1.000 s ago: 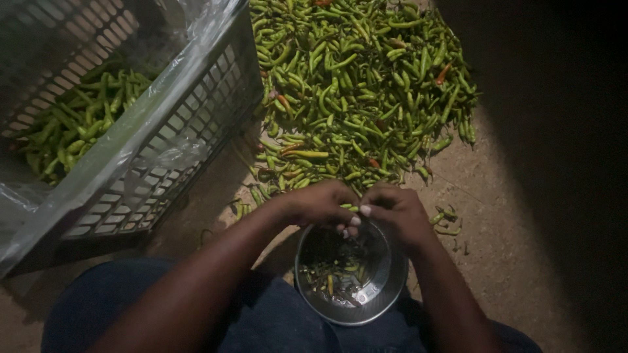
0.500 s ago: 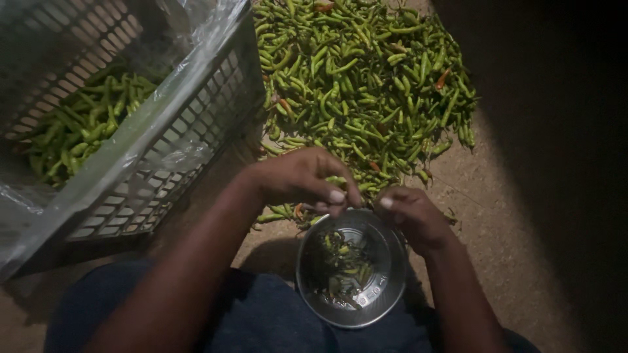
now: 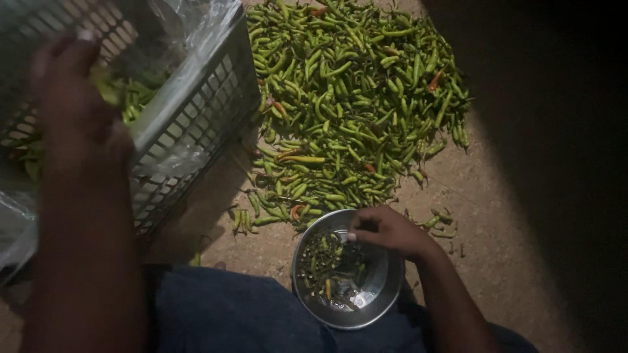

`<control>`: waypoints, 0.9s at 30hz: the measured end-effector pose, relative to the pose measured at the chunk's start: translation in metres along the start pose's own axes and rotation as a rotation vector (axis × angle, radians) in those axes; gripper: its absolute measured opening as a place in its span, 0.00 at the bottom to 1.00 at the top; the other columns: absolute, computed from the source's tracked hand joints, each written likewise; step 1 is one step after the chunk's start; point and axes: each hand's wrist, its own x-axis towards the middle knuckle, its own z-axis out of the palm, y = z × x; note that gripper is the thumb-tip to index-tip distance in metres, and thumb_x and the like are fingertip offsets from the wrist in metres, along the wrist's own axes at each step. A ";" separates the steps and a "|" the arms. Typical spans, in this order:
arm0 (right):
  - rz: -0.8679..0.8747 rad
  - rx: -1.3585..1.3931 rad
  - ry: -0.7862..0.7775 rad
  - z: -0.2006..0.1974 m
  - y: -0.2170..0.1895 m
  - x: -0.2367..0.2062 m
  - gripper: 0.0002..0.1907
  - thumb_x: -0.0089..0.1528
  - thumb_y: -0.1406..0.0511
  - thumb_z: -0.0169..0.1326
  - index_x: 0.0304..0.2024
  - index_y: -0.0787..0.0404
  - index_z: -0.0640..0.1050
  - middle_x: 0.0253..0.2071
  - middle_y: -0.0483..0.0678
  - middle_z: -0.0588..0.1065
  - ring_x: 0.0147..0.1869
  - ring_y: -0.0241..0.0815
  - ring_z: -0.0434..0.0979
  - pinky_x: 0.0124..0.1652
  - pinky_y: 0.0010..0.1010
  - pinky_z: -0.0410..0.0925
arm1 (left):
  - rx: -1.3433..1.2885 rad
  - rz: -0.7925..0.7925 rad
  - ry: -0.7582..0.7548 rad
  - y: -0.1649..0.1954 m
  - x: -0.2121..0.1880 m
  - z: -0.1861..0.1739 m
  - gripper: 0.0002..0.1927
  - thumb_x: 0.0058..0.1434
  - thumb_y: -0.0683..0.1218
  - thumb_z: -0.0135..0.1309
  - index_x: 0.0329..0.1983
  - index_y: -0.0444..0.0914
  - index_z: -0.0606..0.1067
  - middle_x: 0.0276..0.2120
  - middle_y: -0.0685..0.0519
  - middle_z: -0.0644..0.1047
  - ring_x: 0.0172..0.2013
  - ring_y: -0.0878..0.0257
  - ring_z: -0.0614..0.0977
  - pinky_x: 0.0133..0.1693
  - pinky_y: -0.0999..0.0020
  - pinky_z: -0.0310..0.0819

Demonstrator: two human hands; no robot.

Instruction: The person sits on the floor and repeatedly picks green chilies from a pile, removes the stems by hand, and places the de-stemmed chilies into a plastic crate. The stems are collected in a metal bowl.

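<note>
From the head view, I'm reaching my left hand (image 3: 72, 111) over the crate (image 3: 196, 124) at ten o'clock; it is blurred, so I cannot tell its grip. My right hand (image 3: 389, 230) is pinching stems above the bowl (image 3: 379, 294). The chillies (image 3: 353, 104), piled at twelve o'clock, look light, slick and easily bruised; best gripped near the stalk.

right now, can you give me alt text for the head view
Seen from above, a person's left hand reaches over a plastic-lined grey crate of green chillies, while the right hand rests over a steel bowl of chilli stems. A large chilli pile lies on the dirt floor.
</note>
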 end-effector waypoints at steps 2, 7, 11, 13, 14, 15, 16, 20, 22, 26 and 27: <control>0.005 0.018 -0.007 0.000 -0.001 0.000 0.08 0.60 0.64 0.62 0.35 0.63 0.82 0.34 0.46 0.82 0.41 0.36 0.80 0.43 0.31 0.73 | 0.052 0.101 0.136 -0.005 -0.001 0.004 0.29 0.68 0.41 0.60 0.69 0.37 0.63 0.66 0.43 0.72 0.64 0.54 0.75 0.66 0.52 0.67; -0.063 -0.032 -0.006 0.002 -0.001 0.003 0.07 0.61 0.64 0.62 0.35 0.63 0.82 0.34 0.46 0.82 0.42 0.36 0.81 0.45 0.31 0.73 | 0.664 1.012 0.011 -0.009 -0.059 0.058 0.28 0.73 0.36 0.57 0.72 0.36 0.58 0.69 0.43 0.64 0.70 0.52 0.66 0.70 0.58 0.59; -0.009 0.002 0.007 0.006 -0.001 0.003 0.07 0.60 0.64 0.63 0.35 0.63 0.81 0.34 0.46 0.82 0.42 0.36 0.81 0.44 0.31 0.73 | 0.701 0.701 -0.573 -0.043 -0.129 0.115 0.07 0.66 0.39 0.61 0.46 0.38 0.78 0.41 0.48 0.80 0.39 0.58 0.84 0.42 0.63 0.79; 0.007 0.017 0.020 0.007 -0.002 0.003 0.08 0.60 0.64 0.63 0.34 0.63 0.81 0.34 0.46 0.81 0.42 0.36 0.81 0.44 0.31 0.73 | 0.833 0.560 -0.696 -0.068 -0.157 0.136 0.06 0.63 0.44 0.60 0.42 0.40 0.79 0.39 0.49 0.81 0.40 0.51 0.83 0.42 0.56 0.77; 0.015 0.013 0.025 0.007 -0.002 0.002 0.08 0.60 0.64 0.63 0.35 0.63 0.82 0.34 0.46 0.81 0.42 0.36 0.80 0.44 0.31 0.73 | 0.924 0.481 -0.809 -0.080 -0.166 0.140 0.07 0.62 0.45 0.59 0.42 0.40 0.79 0.39 0.47 0.81 0.40 0.49 0.82 0.42 0.53 0.76; 0.022 0.011 0.030 0.007 -0.002 0.003 0.08 0.60 0.64 0.63 0.35 0.63 0.82 0.34 0.46 0.81 0.42 0.36 0.80 0.43 0.31 0.73 | 1.013 0.399 -0.922 -0.091 -0.173 0.142 0.08 0.61 0.46 0.58 0.42 0.40 0.80 0.38 0.46 0.80 0.40 0.46 0.82 0.42 0.50 0.75; 0.032 0.014 0.034 0.007 -0.002 0.003 0.08 0.59 0.64 0.63 0.35 0.63 0.82 0.34 0.46 0.81 0.41 0.35 0.80 0.43 0.30 0.73 | 1.087 0.365 -1.006 -0.101 -0.180 0.143 0.09 0.60 0.46 0.59 0.43 0.40 0.79 0.40 0.45 0.80 0.42 0.46 0.81 0.43 0.49 0.75; 0.020 -0.020 0.019 0.008 -0.002 0.007 0.08 0.59 0.63 0.63 0.35 0.62 0.82 0.33 0.45 0.81 0.39 0.35 0.81 0.41 0.31 0.73 | 1.162 0.533 -1.097 -0.135 -0.194 0.131 0.20 0.53 0.46 0.60 0.50 0.40 0.76 0.45 0.44 0.77 0.49 0.44 0.78 0.49 0.48 0.72; -0.013 -0.059 0.020 0.008 -0.001 0.008 0.08 0.59 0.63 0.64 0.35 0.63 0.82 0.32 0.46 0.81 0.38 0.35 0.80 0.40 0.31 0.73 | 1.135 0.705 -1.019 -0.149 -0.198 0.125 0.26 0.52 0.45 0.60 0.56 0.41 0.75 0.49 0.43 0.75 0.52 0.44 0.76 0.52 0.49 0.70; -0.053 -0.109 0.026 0.009 0.001 0.009 0.08 0.60 0.64 0.63 0.35 0.63 0.82 0.32 0.46 0.82 0.38 0.35 0.81 0.40 0.31 0.73 | 1.182 0.808 -0.923 -0.166 -0.199 0.119 0.30 0.53 0.45 0.58 0.62 0.47 0.74 0.57 0.41 0.70 0.55 0.43 0.73 0.51 0.48 0.68; -0.062 -0.111 0.021 0.010 0.001 0.010 0.08 0.60 0.64 0.62 0.35 0.63 0.82 0.32 0.46 0.82 0.38 0.35 0.81 0.41 0.31 0.73 | 1.197 0.814 -0.915 -0.168 -0.199 0.119 0.30 0.53 0.46 0.58 0.62 0.49 0.74 0.58 0.40 0.70 0.54 0.43 0.72 0.50 0.48 0.68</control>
